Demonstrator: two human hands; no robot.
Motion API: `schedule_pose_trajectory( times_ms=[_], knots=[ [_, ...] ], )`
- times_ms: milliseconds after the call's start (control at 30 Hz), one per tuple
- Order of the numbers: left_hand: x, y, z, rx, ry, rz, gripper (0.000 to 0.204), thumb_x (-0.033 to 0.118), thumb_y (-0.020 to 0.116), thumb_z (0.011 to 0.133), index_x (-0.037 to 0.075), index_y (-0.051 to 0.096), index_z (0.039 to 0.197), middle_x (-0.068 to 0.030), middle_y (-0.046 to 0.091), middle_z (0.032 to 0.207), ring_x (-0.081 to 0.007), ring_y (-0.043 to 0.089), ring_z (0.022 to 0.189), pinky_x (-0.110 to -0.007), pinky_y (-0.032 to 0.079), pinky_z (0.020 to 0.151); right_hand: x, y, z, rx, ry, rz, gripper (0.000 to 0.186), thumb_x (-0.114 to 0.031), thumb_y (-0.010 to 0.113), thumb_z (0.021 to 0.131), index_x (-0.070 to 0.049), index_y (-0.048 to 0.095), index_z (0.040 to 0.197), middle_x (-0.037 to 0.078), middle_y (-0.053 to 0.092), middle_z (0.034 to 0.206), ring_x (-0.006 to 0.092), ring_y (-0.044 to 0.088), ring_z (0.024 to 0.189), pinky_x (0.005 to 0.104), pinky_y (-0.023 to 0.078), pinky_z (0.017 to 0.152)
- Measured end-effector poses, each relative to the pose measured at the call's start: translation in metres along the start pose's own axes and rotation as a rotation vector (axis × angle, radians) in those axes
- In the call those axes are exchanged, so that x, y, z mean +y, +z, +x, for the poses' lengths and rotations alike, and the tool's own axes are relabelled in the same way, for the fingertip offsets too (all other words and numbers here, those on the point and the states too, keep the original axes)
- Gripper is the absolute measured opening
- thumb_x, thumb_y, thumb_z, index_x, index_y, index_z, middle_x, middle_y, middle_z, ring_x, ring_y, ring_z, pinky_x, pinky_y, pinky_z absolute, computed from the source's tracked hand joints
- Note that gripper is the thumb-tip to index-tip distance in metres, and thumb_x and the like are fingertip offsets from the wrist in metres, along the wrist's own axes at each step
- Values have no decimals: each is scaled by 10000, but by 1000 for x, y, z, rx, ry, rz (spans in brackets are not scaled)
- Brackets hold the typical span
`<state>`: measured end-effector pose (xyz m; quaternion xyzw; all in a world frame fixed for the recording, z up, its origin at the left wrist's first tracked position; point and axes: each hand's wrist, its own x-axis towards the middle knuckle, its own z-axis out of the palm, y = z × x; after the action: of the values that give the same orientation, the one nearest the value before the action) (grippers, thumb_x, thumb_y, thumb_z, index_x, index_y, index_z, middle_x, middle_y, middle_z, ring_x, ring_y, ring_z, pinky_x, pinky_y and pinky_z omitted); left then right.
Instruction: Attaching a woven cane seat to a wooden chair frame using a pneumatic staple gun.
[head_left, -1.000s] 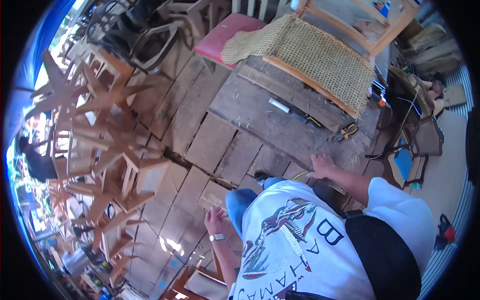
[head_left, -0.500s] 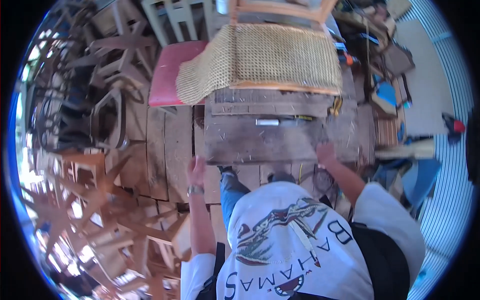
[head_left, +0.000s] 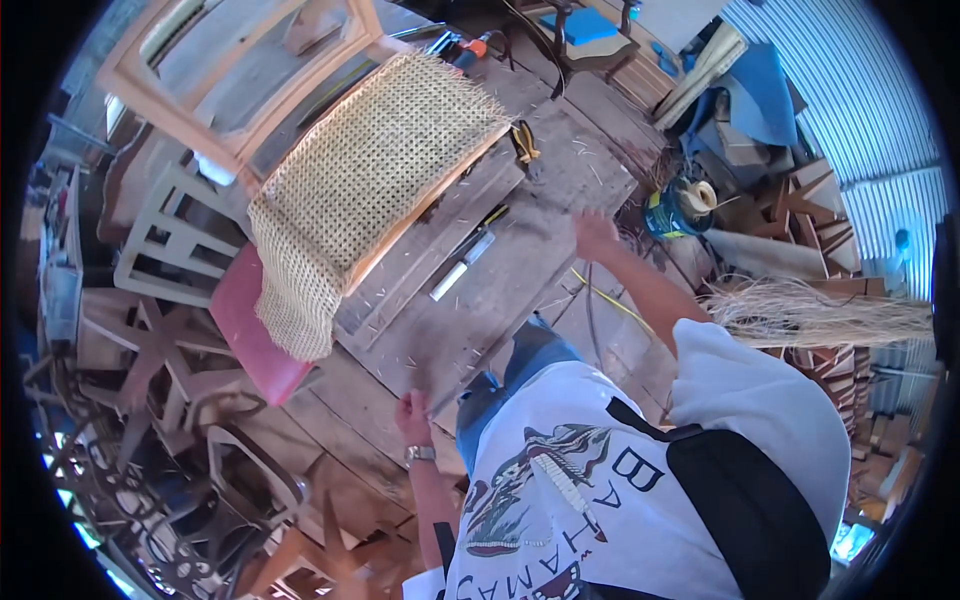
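Note:
My left hand [head_left: 413, 418] is at the near left edge of a worn wooden bench [head_left: 560, 245], its fingers loosely apart and nothing visible in them. Over the bench's right end is my right hand [head_left: 597, 237], slightly blurred, fingers outstretched and holding nothing I can see. A sheet of woven cane [head_left: 375, 165] covers the seat of a wooden chair frame [head_left: 235, 140] lying on the bench, with its frayed left part hanging down. Between my hands and the cane lie a white tube-like tool [head_left: 462, 266], a thin black and yellow tool [head_left: 495, 215] and yellow-handled pliers [head_left: 525, 142].
A red padded seat [head_left: 255, 325] with a pale slatted back [head_left: 180, 235] stands left of the bench. Stacked chair frames [head_left: 160, 350] crowd the left side. At right are a bucket [head_left: 668, 215], a bundle of loose cane strands [head_left: 820, 312] and a blue sheet [head_left: 760, 100].
The view has turned, so the bench and chair now lie slanted. My right hand now appears farther up over the bench's right end; my left remains by its near left edge.

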<state>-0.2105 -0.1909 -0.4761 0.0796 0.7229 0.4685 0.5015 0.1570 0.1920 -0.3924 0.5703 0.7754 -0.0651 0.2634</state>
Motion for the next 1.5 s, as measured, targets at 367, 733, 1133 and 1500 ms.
schedule_pose_trajectory(
  times_ms=[367,733,1133,1500],
  knots=[
    [14,20,-45,375,-248,-293,201,237,614,937,67,582,1038,-72,652,959,-128,610,716,-235,451,501,75,-92,196,552,64,43,482,-156,519,827,-78,480,1301,164,455,1296,352,465,1188,475,413,976],
    [64,115,-17,766,-512,743,1020,594,783,667,56,383,1435,-299,522,1302,-417,501,1215,-468,405,1036,-92,-300,298,820,-724,773,288,-259,580,907,-61,587,1116,166,604,1057,327,618,952,438,513,811],
    [87,144,-17,661,-570,848,1264,424,918,484,35,247,1482,-362,270,1394,-486,330,1287,-513,321,1084,-68,-329,456,552,-291,732,336,-218,580,850,-83,637,1151,189,653,1071,345,620,1044,447,500,910],
    [69,108,-9,644,-598,993,1261,396,917,498,47,221,1490,-384,275,1427,-525,292,1326,-553,299,1095,-150,-303,527,323,-828,171,774,-399,744,743,-301,385,1422,62,501,1325,347,529,1150,462,466,969]
  ],
)
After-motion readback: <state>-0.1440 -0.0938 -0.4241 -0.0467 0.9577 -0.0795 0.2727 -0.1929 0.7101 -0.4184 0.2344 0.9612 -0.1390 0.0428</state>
